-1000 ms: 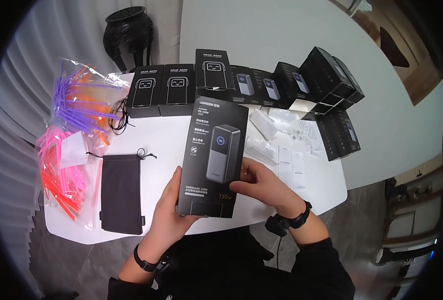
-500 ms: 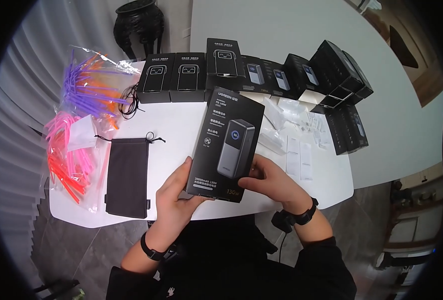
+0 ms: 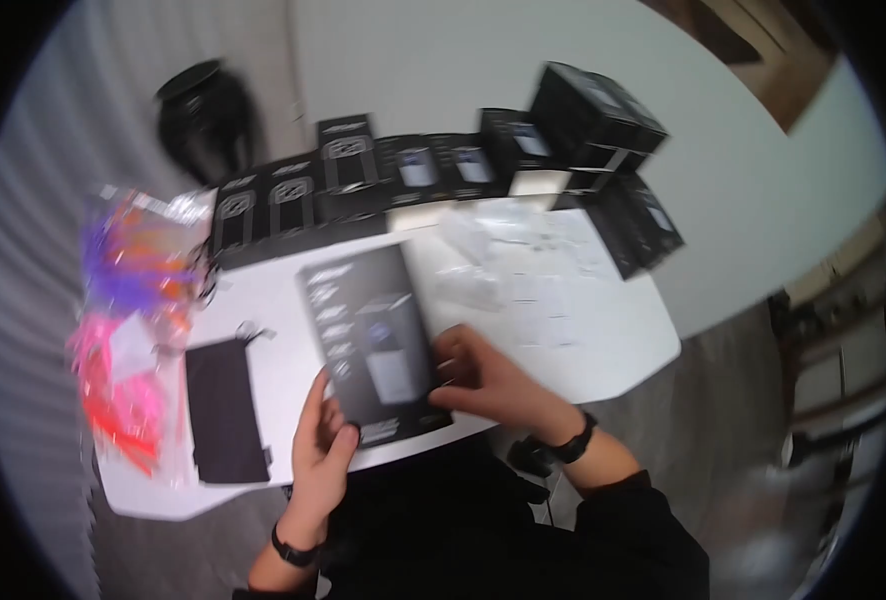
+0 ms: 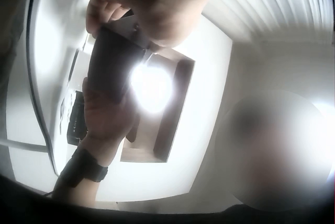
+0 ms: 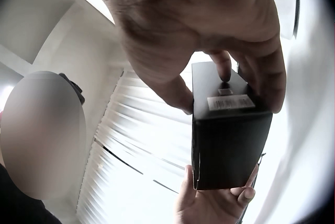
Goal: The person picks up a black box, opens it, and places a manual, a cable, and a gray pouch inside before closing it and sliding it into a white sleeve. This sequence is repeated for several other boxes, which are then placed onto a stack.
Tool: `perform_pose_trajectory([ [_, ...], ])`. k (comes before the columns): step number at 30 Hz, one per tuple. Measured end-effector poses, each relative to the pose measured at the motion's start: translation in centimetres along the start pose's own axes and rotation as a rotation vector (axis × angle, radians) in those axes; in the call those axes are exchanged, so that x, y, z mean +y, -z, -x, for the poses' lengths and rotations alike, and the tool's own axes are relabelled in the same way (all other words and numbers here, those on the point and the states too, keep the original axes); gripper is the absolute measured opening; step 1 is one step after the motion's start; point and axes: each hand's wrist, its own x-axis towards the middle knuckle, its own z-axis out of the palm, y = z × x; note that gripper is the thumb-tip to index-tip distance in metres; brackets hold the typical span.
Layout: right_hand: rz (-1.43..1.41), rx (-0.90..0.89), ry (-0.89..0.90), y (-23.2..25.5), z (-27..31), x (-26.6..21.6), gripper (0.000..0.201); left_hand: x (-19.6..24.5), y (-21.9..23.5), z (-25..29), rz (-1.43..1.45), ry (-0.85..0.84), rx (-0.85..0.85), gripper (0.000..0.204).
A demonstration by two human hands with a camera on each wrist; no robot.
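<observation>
Both hands hold a black power bank box (image 3: 371, 350), its printed front facing up, over the table's front part. My left hand (image 3: 318, 450) grips its lower left corner, with the thumb at the bottom edge. On the opposite side, my right hand (image 3: 498, 385) grips the right edge near the bottom. A barcode label (image 5: 230, 102) shows on the end of the box in the right wrist view, below the right fingers. To the left lies a flat black drawstring pouch (image 3: 226, 415). The head view is blurred.
Along the back of the white table (image 3: 603, 360) stands a row of black boxes (image 3: 348, 155), stacked higher at the right (image 3: 598, 115). Bags of purple and orange sticks (image 3: 138, 260) and pink and red ones (image 3: 123, 400) lie left. Clear plastic wrappers (image 3: 473, 285) and white papers (image 3: 543, 310) lie right.
The head view has swung, so the table sits lower and further left. The box now leans left instead of right in view, and the left thumb has come to its lower front corner.
</observation>
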Motion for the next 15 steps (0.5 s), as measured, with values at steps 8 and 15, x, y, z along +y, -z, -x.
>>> perform_pose_trajectory([
  [8, 0.214, 0.488, 0.295, 4.6, 7.3, -1.3, 0.056, 3.4, -9.1, -5.0, -0.232, -0.012, -0.353, 0.081],
  [15, 0.045, 0.946, 0.511, 21.1, 12.8, -9.2, 0.052, 5.7, -28.7, -16.0, -0.414, -0.357, -0.744, 0.083],
])
